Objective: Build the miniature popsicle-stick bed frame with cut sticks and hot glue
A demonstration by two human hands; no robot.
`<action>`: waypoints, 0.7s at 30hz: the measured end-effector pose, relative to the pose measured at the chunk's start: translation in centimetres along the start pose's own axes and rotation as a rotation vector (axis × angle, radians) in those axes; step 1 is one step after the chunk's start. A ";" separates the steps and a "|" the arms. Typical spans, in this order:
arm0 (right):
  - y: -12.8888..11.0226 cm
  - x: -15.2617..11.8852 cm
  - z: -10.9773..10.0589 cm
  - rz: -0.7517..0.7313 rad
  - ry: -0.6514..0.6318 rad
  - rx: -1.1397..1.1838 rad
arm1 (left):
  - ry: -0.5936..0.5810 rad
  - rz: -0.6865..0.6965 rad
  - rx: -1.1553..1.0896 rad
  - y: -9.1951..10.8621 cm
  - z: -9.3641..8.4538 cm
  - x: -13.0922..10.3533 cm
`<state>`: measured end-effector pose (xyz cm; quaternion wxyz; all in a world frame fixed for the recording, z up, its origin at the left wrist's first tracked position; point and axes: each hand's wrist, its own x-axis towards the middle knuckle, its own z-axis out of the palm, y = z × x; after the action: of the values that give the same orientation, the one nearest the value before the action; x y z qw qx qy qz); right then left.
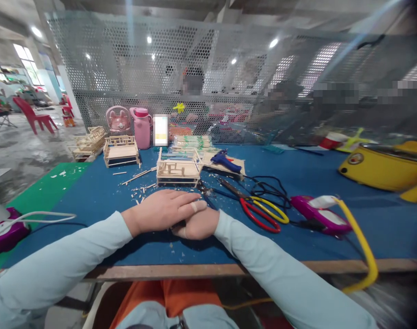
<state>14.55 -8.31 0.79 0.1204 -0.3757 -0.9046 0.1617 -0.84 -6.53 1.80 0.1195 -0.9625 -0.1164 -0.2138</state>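
My left hand lies stretched out flat across the top of my right hand, near the front of the blue table. A pale tape-like wrap shows on a fingertip of the left. Most of the right fingers are covered, so whether they grip anything is hidden. Just beyond both hands stands a small model made of wooden sticks. Behind it to the right, a blue glue gun rests on a wooden piece. Red-and-yellow-handled scissors lie right of my hands, close to a pair of pliers.
More stick models stand back left, near a pink flask and a lit phone. Purple power strips sit at both sides. A yellow pot is far right. A perforated metal screen closes the back; people sit behind it.
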 end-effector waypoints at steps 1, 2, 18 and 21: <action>-0.1 -0.1 -0.5 -0.025 0.040 0.077 | 0.024 -0.010 -0.009 -0.2 -0.1 -0.1; -0.2 -0.2 -1.1 -0.049 0.095 0.174 | 0.058 -0.041 -0.014 -0.6 -0.1 -0.3; 1.2 -1.0 -3.4 0.002 -0.015 1.270 | 0.638 -0.626 -0.743 -0.3 -0.3 0.3; 1.0 -1.5 -3.6 0.018 -0.195 1.305 | 0.622 -0.624 -0.908 0.6 -0.8 0.5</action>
<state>17.43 -8.00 3.55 0.2394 -0.2169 -0.6246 0.7110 -0.56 -7.28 2.62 -0.3406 -0.7308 -0.2492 -0.5365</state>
